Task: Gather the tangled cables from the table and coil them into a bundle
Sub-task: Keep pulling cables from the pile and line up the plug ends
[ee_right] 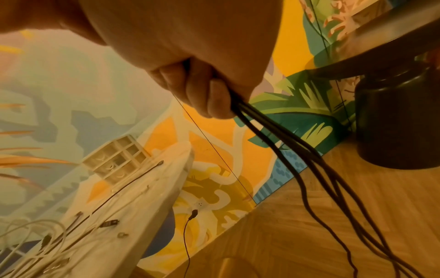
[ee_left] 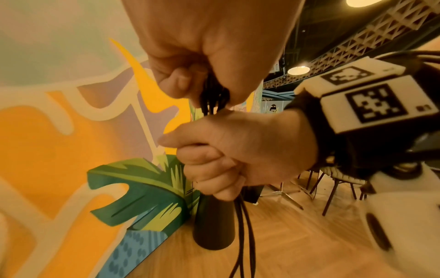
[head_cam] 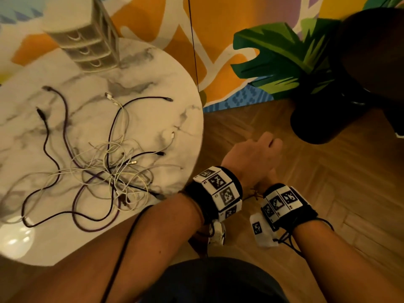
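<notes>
A tangle of white, black and purple cables [head_cam: 109, 169] lies on the round marble table [head_cam: 153, 68]; it also shows at the lower left of the right wrist view as cables [ee_right: 43, 242]. Both hands are off the table's right edge, above the wooden floor. My left hand [head_cam: 269, 145] pinches the top of a bunch of black cable strands [ee_left: 212, 99]. Just below it, my right hand [ee_left: 214, 169] grips the same strands in a fist. The loose black strands [ee_right: 309, 169] hang from my right hand [ee_right: 214, 97] toward the floor. In the head view the left hand mostly hides the right hand [head_cam: 272, 174].
A small white drawer unit [head_cam: 87, 40] stands at the table's far edge. A black cylindrical base [head_cam: 317, 123] sits on the floor by the painted wall, under a dark round top [head_cam: 371, 51]. A thin black cord [head_cam: 193, 40] hangs along the wall.
</notes>
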A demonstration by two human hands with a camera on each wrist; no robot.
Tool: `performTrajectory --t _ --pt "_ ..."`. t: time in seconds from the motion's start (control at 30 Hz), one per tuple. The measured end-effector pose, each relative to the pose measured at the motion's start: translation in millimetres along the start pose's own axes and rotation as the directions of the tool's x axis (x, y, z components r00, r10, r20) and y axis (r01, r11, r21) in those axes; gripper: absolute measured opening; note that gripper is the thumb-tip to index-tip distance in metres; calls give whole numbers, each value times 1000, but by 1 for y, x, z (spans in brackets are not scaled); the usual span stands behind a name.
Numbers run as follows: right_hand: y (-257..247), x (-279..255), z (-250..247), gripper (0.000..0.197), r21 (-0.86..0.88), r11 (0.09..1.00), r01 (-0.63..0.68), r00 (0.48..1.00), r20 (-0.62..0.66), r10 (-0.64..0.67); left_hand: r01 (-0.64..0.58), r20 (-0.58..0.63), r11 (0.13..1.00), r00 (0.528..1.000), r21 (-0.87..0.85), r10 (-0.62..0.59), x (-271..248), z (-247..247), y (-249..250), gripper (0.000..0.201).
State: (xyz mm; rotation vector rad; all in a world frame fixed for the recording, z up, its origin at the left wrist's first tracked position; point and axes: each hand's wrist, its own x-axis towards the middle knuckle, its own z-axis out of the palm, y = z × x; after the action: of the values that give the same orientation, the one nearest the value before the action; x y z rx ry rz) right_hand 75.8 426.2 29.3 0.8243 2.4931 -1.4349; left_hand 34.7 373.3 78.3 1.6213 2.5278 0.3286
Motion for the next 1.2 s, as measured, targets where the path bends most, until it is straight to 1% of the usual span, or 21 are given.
performTrajectory --t 0.03,0.07,0.1,0.13,0.2,0.23,0.27,0.33,0.37,0.4,0.47,0.53,0.57,0.63,0.7,0.8,0.9,0.97,1.07,1.13,1.2 --pt "3 4 10 28 -52 997 -48 976 -215 36 14 -17 1000 1000 3 -14 -3 0 -4 20" --pt "-13 -9 9 19 -118 988 -96 952 -301 57 24 -38 1000 999 3 -24 -6 1 -6 20" --pt "-30 -20 10 13 -217 971 -104 960 -277 42 42 -50 999 998 -12 -42 -9 0 -6 21" --pt "-51 -25 17 12 -291 945 -149 932 -362 36 56 -54 998 997 -42 -58 -11 1 -6 22" --pt "-66 -12 26 25 -300 924 -235 820 -572 23 80 -47 991 995 -108 -86 -12 0 -5 23" --pt "-54 -12 28 30 -267 921 -285 852 -511 116 92 -42 985 994 -144 -99 -14 -1 -6 24" --pt "-45 -13 43 31 -173 949 -263 844 -517 140 122 -42 975 990 -187 -132 -26 -1 -12 25" --pt "-10 -6 35 31 -88 964 -250 811 -563 159 131 -19 956 990 -264 -141 -31 -4 -11 30" --pt "-3 -4 32 31 39 977 -209 877 -435 205 136 -23 944 989 -299 -149 -37 -6 -11 33" --pt "3 -2 31 26 122 983 -136 950 -267 165 145 -33 933 986 -330 -165 -47 -8 -13 36" --pt "6 -3 24 17 290 957 -22 983 -170 75 182 -86 912 970 -366 -228 -73 -8 -27 32" --pt "-1 -6 26 37 314 949 -25 988 -134 71 256 -43 933 960 -253 -276 -107 2 -54 22" --pt "-3 -7 30 43 338 941 -33 992 -104 71 325 72 932 946 -162 -317 -125 10 -71 21" --pt "-6 -13 41 45 359 933 -23 998 -45 41 372 297 927 882 40 -367 -163 28 -103 26" --pt "-4 -15 50 42 389 921 -26 999 -10 33 375 356 919 848 120 -392 -196 39 -125 35" --pt "-9 -19 65 47 386 919 -83 996 66 62 387 303 913 861 131 -409 -223 50 -143 41" --pt "-18 -25 80 49 374 915 -153 980 176 92 435 207 898 874 68 -439 -220 48 -149 27" --pt "-26 -32 93 49 343 927 -153 969 235 73 453 81 892 889 5 -452 -211 37 -144 17" --pt "-39 -37 115 43 251 966 -59 957 289 -16 379 -10 924 925 -45 -379 -199 23 -124 26" --pt "-47 -37 125 39 177 984 23 933 351 -85 362 -14 926 931 -110 -366 -198 19 -114 26" --pt "-52 -35 130 38 131 991 22 927 369 -69 459 57 864 887 -208 -458 -203 22 -112 22"
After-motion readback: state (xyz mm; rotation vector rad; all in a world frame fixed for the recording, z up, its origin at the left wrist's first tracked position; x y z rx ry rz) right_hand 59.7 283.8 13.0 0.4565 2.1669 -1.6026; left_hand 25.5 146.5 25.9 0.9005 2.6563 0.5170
